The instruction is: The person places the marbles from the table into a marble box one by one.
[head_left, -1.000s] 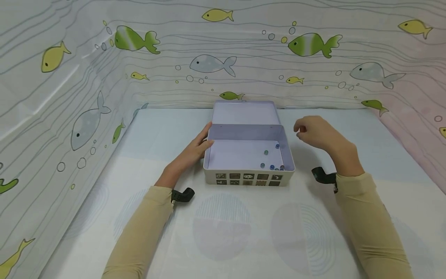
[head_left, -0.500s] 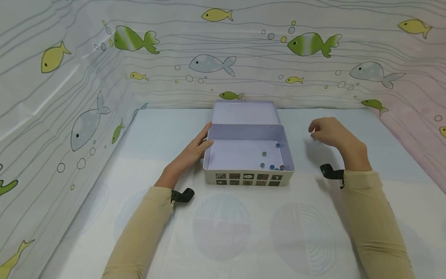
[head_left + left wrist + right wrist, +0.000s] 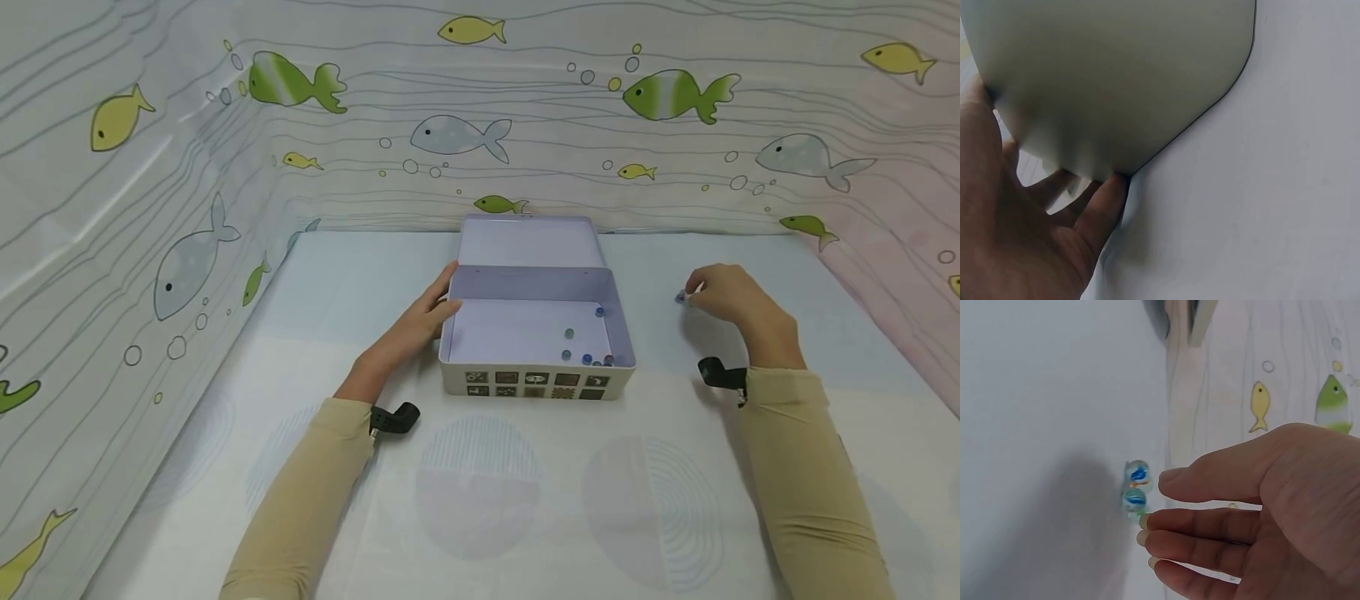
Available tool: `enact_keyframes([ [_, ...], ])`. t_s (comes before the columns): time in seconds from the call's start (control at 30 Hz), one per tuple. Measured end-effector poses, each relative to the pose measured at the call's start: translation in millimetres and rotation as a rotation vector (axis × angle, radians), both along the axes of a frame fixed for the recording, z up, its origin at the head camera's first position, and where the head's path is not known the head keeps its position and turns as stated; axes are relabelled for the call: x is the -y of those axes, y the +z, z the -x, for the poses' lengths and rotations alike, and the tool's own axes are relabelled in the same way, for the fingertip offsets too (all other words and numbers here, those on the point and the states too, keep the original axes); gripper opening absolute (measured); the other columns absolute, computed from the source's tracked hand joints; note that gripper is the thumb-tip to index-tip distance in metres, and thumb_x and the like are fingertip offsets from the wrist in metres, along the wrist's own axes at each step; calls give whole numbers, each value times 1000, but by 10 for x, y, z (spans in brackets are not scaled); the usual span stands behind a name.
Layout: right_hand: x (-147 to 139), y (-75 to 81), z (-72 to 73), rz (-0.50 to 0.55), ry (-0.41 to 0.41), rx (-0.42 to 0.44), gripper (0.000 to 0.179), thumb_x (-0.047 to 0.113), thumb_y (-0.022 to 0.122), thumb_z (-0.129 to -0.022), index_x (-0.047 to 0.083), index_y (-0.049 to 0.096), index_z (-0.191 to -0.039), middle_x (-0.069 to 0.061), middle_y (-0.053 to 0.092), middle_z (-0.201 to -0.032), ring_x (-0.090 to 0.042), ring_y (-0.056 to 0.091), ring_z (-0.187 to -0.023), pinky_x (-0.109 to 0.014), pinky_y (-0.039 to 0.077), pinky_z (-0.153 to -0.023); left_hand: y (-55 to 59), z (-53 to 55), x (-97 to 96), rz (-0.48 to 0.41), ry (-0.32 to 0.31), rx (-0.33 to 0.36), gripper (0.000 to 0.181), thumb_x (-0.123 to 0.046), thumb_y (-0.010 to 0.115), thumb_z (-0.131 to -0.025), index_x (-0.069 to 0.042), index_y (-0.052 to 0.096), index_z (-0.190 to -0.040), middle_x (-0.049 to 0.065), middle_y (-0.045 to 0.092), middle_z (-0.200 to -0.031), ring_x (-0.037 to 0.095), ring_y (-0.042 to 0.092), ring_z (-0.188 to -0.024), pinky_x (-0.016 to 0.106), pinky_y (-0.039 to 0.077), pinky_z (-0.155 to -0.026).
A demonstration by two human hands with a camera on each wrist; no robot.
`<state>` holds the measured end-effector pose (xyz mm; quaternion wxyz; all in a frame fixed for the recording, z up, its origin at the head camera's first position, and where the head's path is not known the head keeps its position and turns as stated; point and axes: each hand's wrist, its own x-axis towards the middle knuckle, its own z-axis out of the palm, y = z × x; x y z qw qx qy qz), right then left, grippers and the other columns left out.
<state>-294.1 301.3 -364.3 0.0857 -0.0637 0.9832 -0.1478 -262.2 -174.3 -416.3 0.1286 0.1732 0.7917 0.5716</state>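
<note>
My left hand (image 3: 420, 321) holds the left side of a pale metal box (image 3: 536, 379), thumb over the rim. In the left wrist view its fingers (image 3: 1107, 209) lie against the box's outer wall (image 3: 1141, 69). The lid (image 3: 528, 242) is raised at the back, and several glass marbles (image 3: 569, 333) lie mostly toward the right inside. Right of the box, my right hand (image 3: 723, 292) reaches to clear marbles with blue swirls (image 3: 1135, 500) on the table. Thumb and fingers are apart, fingertips right beside the marbles; a greenish bit shows by the index fingertip.
A fish-patterned sheet (image 3: 555, 100) rises as a wall behind the box and along both sides. The white tabletop cover (image 3: 480, 517) carries pale round prints. Each wrist wears a small black camera (image 3: 393, 418).
My right hand has moved right and lower, away from the box to marbles on the table. A greenish marble inside has rolled slightly left and forward. The left hand stays on the box.
</note>
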Motion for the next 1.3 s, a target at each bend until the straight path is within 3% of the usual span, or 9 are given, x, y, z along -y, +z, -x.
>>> enact_keyframes([
  [0.47,-35,-151,62,-22,-29,66,33,10,48,-94,-8,66,-115,-34,56,-127,-44,51,-107,-60,47,-88,-8,19,4,-29,-11,0,67,-43,43,-106,-45,3,-158,-5,3,-169,30,17,-154,61,32,-115],
  [0.6,-27,-167,47,-31,-29,87,28,11,51,-94,-6,67,-110,-32,58,-123,-42,51,-103,-57,47,-84,-7,18,3,-32,-16,1,66,-41,43,-106,-44,2,-158,-4,3,-169,30,17,-154,61,32,-115],
  [0.83,4,-192,42,-28,6,39,18,8,53,-90,-1,68,-95,-25,63,-109,-35,51,-91,-46,46,-73,-19,10,9,-17,-9,3,65,-43,44,-105,-50,4,-156,-6,4,-169,28,18,-154,61,32,-115],
  [1.3,137,-117,34,2,56,62,24,7,52,-88,-3,68,-103,-23,64,-103,-35,55,-91,-46,49,-73,-2,-5,11,-31,-14,14,65,-42,44,-105,-50,4,-156,-6,5,-169,29,20,-154,61,32,-115],
])
